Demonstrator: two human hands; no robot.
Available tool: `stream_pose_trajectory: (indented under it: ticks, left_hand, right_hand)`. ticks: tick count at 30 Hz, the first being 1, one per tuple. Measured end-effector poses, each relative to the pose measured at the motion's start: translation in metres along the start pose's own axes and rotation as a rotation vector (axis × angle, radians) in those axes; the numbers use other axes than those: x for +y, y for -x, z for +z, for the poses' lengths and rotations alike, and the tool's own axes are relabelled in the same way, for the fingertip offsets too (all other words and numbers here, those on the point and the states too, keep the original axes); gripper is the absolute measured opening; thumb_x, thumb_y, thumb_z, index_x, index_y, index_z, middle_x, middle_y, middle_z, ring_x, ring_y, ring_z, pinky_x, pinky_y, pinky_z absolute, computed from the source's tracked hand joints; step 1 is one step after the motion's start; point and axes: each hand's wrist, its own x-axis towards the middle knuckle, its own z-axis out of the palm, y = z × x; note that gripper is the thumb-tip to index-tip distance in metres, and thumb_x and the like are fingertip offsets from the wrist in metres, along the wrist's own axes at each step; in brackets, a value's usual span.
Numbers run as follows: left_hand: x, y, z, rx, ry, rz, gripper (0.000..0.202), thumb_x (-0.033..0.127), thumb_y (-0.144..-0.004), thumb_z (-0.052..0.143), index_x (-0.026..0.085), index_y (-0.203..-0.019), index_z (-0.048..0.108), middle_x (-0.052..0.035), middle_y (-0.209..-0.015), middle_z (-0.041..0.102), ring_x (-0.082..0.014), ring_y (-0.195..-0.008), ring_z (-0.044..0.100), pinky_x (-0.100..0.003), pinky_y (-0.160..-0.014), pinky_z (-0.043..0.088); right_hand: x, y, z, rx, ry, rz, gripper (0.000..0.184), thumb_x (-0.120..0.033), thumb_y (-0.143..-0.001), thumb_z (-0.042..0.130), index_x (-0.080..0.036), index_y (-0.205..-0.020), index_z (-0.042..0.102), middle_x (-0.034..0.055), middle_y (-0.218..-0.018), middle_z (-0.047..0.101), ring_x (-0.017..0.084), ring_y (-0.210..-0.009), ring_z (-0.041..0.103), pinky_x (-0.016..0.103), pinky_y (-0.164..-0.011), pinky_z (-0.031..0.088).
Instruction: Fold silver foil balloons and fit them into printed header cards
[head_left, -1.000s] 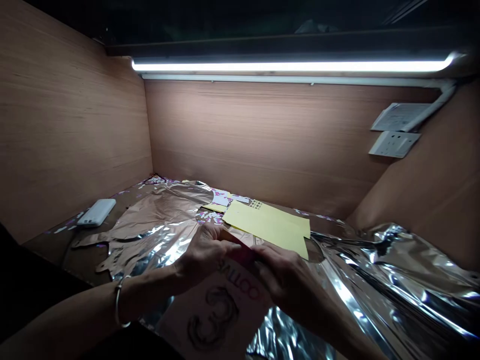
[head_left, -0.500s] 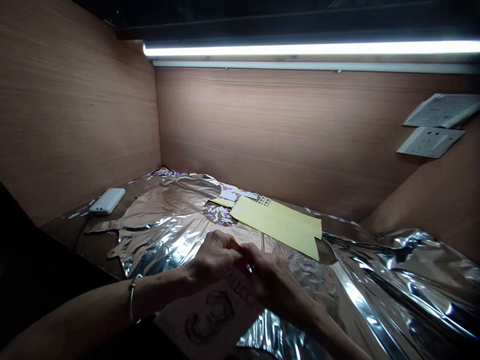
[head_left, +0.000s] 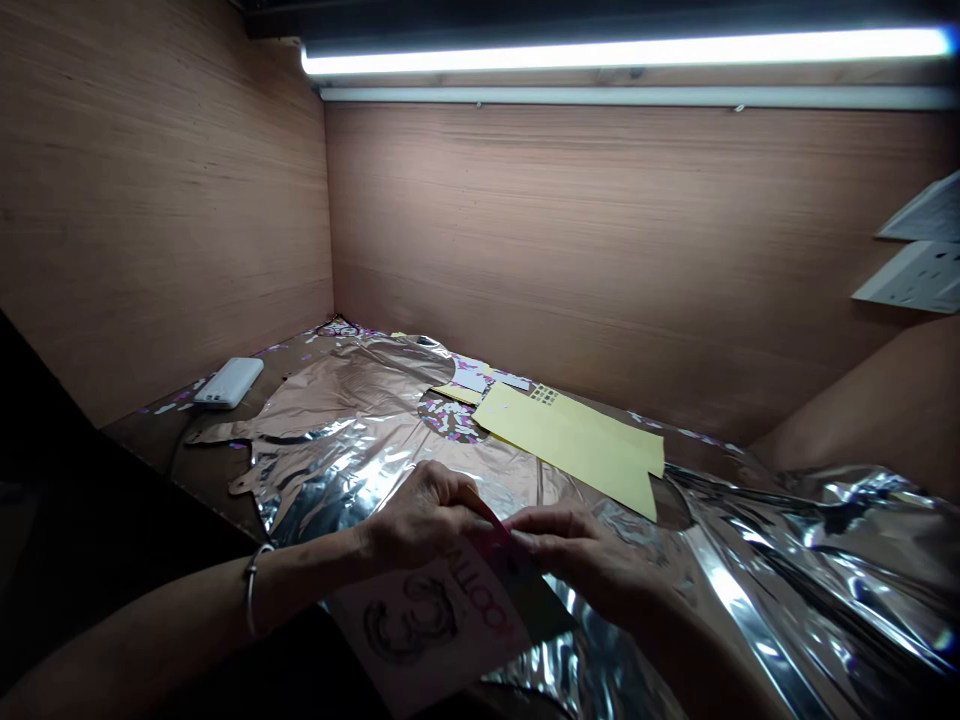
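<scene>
My left hand (head_left: 420, 515), a bracelet on its wrist, is closed on the upper edge of a flat printed packet (head_left: 409, 655). This packet is pale, with a large dark 3, red lettering and a pink and greenish part on the right. My right hand (head_left: 581, 555) pinches its upper right edge between thumb and fingers. Under and beyond both hands lies shiny metallic foil (head_left: 352, 410) with cut-out shapes. A yellow paper sheet (head_left: 574, 440) rests on the foil, beyond my right hand.
A white power bank (head_left: 231, 383) with a cable lies at the left. Glasses (head_left: 339, 326) sit in the far corner among small coloured scraps. More crumpled foil (head_left: 817, 570) covers the right side. Wooden panels (head_left: 540, 230) enclose the table, and a socket plate (head_left: 919, 277) is at right.
My right hand has moved right along the packet's edge, its fingers straighter. More of the packet's coloured right part shows. The whole view has shifted slightly.
</scene>
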Motion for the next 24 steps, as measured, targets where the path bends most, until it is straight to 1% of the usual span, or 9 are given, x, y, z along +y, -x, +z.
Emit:
stream_pose_trajectory:
  ticks: [3,5,7,10,12,16,20,22,24]
  left_hand:
    - [0.001,0.001,-0.001,0.013,0.001,-0.01,0.02,0.027,-0.059,0.065,0.01,-0.068,0.073,-0.0029,-0.06,0.06,-0.0147,-0.062,0.053,-0.022,-0.057,0.039]
    - [0.002,0.001,-0.002,0.008,0.03,-0.015,0.021,0.028,-0.058,0.066,0.011,-0.068,0.073,-0.0035,-0.06,0.061,-0.015,-0.061,0.053,-0.023,-0.057,0.04]
    - [0.002,0.002,-0.003,0.001,0.071,-0.017,0.02,0.028,-0.056,0.067,0.011,-0.066,0.073,-0.0038,-0.061,0.062,-0.0146,-0.06,0.053,-0.022,-0.056,0.04]
    - [0.001,0.003,-0.003,-0.007,0.122,-0.02,0.016,0.024,-0.055,0.067,0.013,-0.064,0.073,-0.003,-0.061,0.063,-0.0129,-0.057,0.052,-0.021,-0.053,0.039]
    - [0.001,0.004,-0.004,-0.02,0.127,-0.026,0.014,0.023,-0.056,0.067,0.013,-0.064,0.073,-0.0024,-0.061,0.063,-0.0124,-0.057,0.052,-0.02,-0.053,0.039]
    - [0.001,0.006,-0.003,-0.042,0.125,-0.041,0.013,0.022,-0.056,0.066,0.013,-0.064,0.073,-0.002,-0.062,0.063,-0.0123,-0.059,0.052,-0.02,-0.054,0.04]
    - [-0.003,0.007,0.001,-0.055,0.117,-0.04,0.012,0.021,-0.057,0.066,0.013,-0.063,0.072,0.0001,-0.056,0.059,-0.0099,-0.054,0.049,-0.019,-0.052,0.037]
    - [-0.004,0.009,0.001,-0.062,0.123,-0.054,0.011,0.02,-0.056,0.067,0.012,-0.062,0.072,-0.0001,-0.054,0.059,-0.01,-0.053,0.049,-0.019,-0.052,0.037]
    - [-0.001,0.012,-0.002,-0.065,0.182,-0.088,0.01,0.018,-0.053,0.068,0.011,-0.06,0.071,-0.0015,-0.055,0.061,-0.0113,-0.053,0.052,-0.021,-0.053,0.039]
  right_hand:
    - [0.004,-0.004,0.001,-0.062,-0.077,0.002,0.021,-0.032,-0.067,0.073,-0.015,-0.078,0.071,0.0017,-0.068,0.065,0.009,-0.063,0.056,0.02,-0.064,0.04]
    - [0.006,-0.006,0.002,-0.074,-0.141,-0.001,0.019,-0.032,-0.066,0.074,-0.013,-0.07,0.07,0.0004,-0.06,0.062,0.008,-0.057,0.053,0.018,-0.059,0.038]
    - [0.009,-0.008,0.003,-0.057,-0.195,0.009,0.02,-0.032,-0.063,0.075,-0.013,-0.065,0.069,-0.0003,-0.057,0.06,0.007,-0.054,0.051,0.019,-0.056,0.037]
    - [0.012,-0.009,0.006,-0.018,-0.21,0.057,0.023,-0.027,-0.055,0.078,-0.013,-0.071,0.07,0.0011,-0.062,0.063,0.01,-0.056,0.054,0.022,-0.059,0.039]
    - [0.012,-0.008,0.009,-0.012,-0.188,0.065,0.022,-0.022,-0.052,0.076,-0.013,-0.07,0.07,0.0007,-0.063,0.063,0.01,-0.056,0.054,0.022,-0.059,0.038]
    - [0.009,-0.006,0.013,-0.035,-0.121,0.01,0.013,-0.02,-0.054,0.071,-0.013,-0.065,0.067,-0.0023,-0.057,0.059,0.008,-0.054,0.048,0.02,-0.057,0.035]
    - [0.006,-0.006,0.015,-0.056,-0.004,-0.04,0.017,-0.027,-0.059,0.069,-0.014,-0.064,0.061,-0.0037,-0.057,0.053,0.008,-0.056,0.044,0.02,-0.057,0.034]
    - [0.009,-0.007,0.016,-0.041,0.117,-0.071,0.018,-0.03,-0.063,0.066,-0.014,-0.066,0.057,-0.0035,-0.059,0.051,0.009,-0.057,0.044,0.021,-0.056,0.034]
    - [0.017,-0.006,0.016,-0.007,0.29,-0.077,0.019,-0.032,-0.068,0.06,-0.015,-0.064,0.054,-0.0036,-0.057,0.048,0.01,-0.056,0.044,0.021,-0.053,0.035]
